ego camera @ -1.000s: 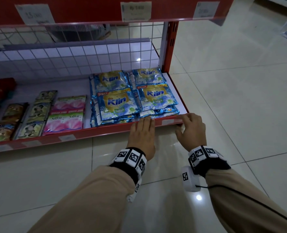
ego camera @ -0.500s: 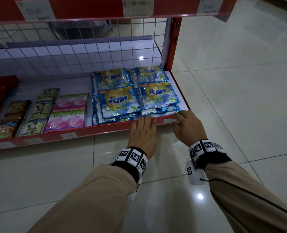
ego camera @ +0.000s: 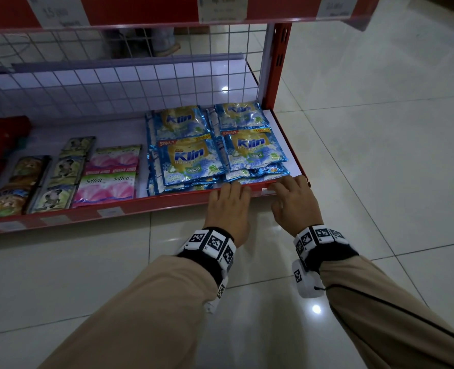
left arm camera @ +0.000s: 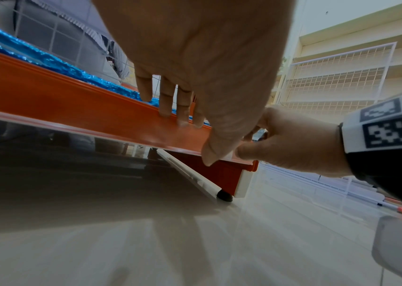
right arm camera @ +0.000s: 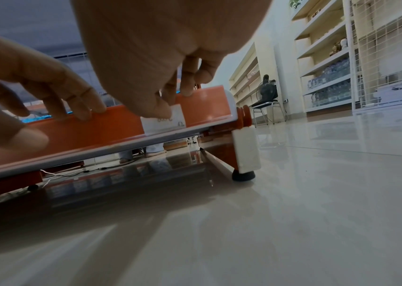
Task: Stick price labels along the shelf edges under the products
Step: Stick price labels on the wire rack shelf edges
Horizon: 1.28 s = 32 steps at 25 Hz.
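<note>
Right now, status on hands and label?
Left hand flat on red shelf edge. Right hand presses price label under Klin sachets. Nothing in the way.

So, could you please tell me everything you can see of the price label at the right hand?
The price label is a small white paper slip with faint handwriting, unreadable here. It lies flat against the red shelf edge, near its right end, below the blue sachets. The right hand presses on its top; the left hand rests on the edge beside it.

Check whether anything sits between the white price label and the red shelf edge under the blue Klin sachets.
Nothing visible does. The white paper price label already lies flat against the red shelf edge, with the right hand touching its top and the left hand resting on the edge beside it.
</note>
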Tool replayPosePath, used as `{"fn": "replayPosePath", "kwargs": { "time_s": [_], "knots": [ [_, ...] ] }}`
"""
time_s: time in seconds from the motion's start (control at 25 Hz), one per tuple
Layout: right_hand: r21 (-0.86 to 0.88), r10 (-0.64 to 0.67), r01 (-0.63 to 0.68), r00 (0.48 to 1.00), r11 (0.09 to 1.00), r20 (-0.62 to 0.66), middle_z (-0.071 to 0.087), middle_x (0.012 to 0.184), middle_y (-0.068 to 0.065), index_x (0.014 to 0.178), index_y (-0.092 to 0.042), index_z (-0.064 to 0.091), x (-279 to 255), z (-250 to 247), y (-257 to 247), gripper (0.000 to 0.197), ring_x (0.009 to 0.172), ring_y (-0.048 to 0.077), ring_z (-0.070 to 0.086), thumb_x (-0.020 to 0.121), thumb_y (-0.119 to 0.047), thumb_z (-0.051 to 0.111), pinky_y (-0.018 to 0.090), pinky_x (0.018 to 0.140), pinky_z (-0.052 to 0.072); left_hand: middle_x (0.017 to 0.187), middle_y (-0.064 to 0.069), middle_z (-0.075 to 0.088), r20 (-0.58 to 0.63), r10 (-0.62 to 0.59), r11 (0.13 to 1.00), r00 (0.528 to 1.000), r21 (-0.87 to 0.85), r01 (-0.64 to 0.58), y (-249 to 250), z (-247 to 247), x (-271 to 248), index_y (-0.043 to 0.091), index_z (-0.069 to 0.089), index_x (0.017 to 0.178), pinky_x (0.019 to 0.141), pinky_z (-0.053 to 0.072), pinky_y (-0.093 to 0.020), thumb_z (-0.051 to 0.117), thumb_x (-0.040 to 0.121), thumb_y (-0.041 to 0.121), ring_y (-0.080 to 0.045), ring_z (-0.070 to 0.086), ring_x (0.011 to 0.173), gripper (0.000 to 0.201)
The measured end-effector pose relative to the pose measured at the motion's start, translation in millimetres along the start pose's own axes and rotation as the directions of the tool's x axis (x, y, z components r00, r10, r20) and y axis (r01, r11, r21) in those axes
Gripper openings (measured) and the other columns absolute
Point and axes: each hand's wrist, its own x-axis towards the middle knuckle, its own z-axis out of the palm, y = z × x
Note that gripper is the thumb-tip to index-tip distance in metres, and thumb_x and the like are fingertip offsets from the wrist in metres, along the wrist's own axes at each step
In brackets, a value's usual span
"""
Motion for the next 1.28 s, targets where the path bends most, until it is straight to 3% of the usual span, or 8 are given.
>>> {"fn": "replayPosePath", "kwargs": {
  "time_s": [0.12, 0.32, 0.64, 0.72, 0.88, 1.04, 1.16, 1.28],
  "knots": [
    [0.028, 0.037, -0.037, 0.999, 0.999, -0.020, 0.067, 0.099, 0.013, 0.099, -0.004, 0.065, 0, 0, 0, 0.030, 0.087, 0.035, 0.054, 0.069, -0.003, 0.065, 0.040, 0.073, 0.051, 0.124, -0.005, 0.039, 0.003, 0.001, 1.000, 1.000, -0.011, -0.001, -1, 0, 0, 0.017, 0.035, 0.133, 0.092, 0.030, -0.038, 0.057, 0.081, 0.029, -0.026, 0.035, 0.114, 0.057],
    [-0.028, 0.085, -0.083, 0.993, 0.996, 0.085, 0.063, 0.102, 0.013, 0.100, -0.008, 0.067, 8, 0, 0, 0.025, 0.093, 0.035, 0.049, 0.076, -0.015, 0.065, 0.042, 0.076, 0.045, 0.127, -0.004, 0.040, -0.008, 0.011, 0.999, 1.000, -0.035, -0.012, -4, 1, 0, 0.019, 0.034, 0.135, 0.095, 0.028, -0.040, 0.057, 0.083, 0.033, -0.026, 0.035, 0.116, 0.059],
    [0.233, 0.208, -0.203, 0.978, 0.951, 0.001, 0.058, 0.111, 0.011, 0.095, -0.010, 0.072, 14, -3, 3, 0.012, 0.103, 0.031, 0.050, 0.088, -0.016, 0.063, 0.035, 0.074, 0.044, 0.125, 0.002, 0.046, -0.034, -0.060, 0.978, 0.998, -0.204, 0.052, -14, 2, 2, 0.031, 0.047, 0.133, 0.099, 0.027, -0.039, 0.047, 0.091, 0.035, -0.022, 0.039, 0.117, 0.042],
    [0.220, 0.162, -0.156, 0.987, 0.963, -0.007, 0.061, 0.106, 0.012, 0.095, -0.009, 0.071, 19, -6, 4, 0.013, 0.099, 0.032, 0.052, 0.089, -0.015, 0.060, 0.034, 0.076, 0.044, 0.123, 0.004, 0.047, -0.009, -0.071, 0.959, 0.997, -0.276, 0.066, -18, 2, 5, 0.033, 0.050, 0.131, 0.098, 0.029, -0.037, 0.046, 0.093, 0.030, -0.020, 0.039, 0.117, 0.039],
    [0.033, 0.039, -0.044, 0.989, 0.998, 0.141, 0.060, 0.108, 0.013, 0.097, -0.009, 0.070, 24, -7, 1, 0.019, 0.097, 0.034, 0.052, 0.086, -0.021, 0.060, 0.045, 0.080, 0.045, 0.120, 0.003, 0.047, -0.001, -0.063, 0.943, 0.998, -0.329, 0.060, -21, 1, 5, 0.032, 0.053, 0.130, 0.096, 0.033, -0.037, 0.048, 0.092, 0.026, -0.020, 0.038, 0.116, 0.039],
    [0.189, 0.126, -0.137, 0.990, 0.972, 0.070, 0.062, 0.099, 0.010, 0.091, -0.012, 0.071, 23, -8, 2, 0.010, 0.096, 0.031, 0.052, 0.084, -0.015, 0.064, 0.034, 0.078, 0.042, 0.120, 0.003, 0.048, 0.002, -0.053, 0.937, 0.999, -0.346, 0.050, -21, 2, 4, 0.030, 0.053, 0.131, 0.096, 0.036, -0.038, 0.048, 0.093, 0.025, -0.021, 0.038, 0.116, 0.038],
    [0.553, 0.356, -0.291, 0.934, 0.781, -0.012, 0.067, 0.083, 0.006, 0.089, -0.014, 0.068, 26, -10, 0, 0.006, 0.079, 0.020, 0.061, 0.083, -0.013, 0.070, 0.031, 0.073, 0.050, 0.122, 0.001, 0.052, -0.005, -0.079, 0.899, 0.997, -0.432, 0.069, -24, 3, 7, 0.025, 0.052, 0.130, 0.097, 0.037, -0.040, 0.044, 0.097, 0.030, -0.022, 0.041, 0.118, 0.035],
    [0.851, 0.483, -0.390, 0.854, 0.350, 0.193, 0.064, 0.082, 0.011, 0.106, -0.006, 0.061, 29, -10, -11, 0.025, 0.074, 0.020, 0.063, 0.083, 0.001, 0.067, 0.032, 0.074, 0.054, 0.115, 0.000, 0.061, -0.019, -0.142, 0.820, 0.990, -0.563, 0.107, -24, 4, 10, 0.021, 0.052, 0.128, 0.096, 0.041, -0.042, 0.041, 0.098, 0.041, -0.023, 0.047, 0.114, 0.038]
  ]
}}
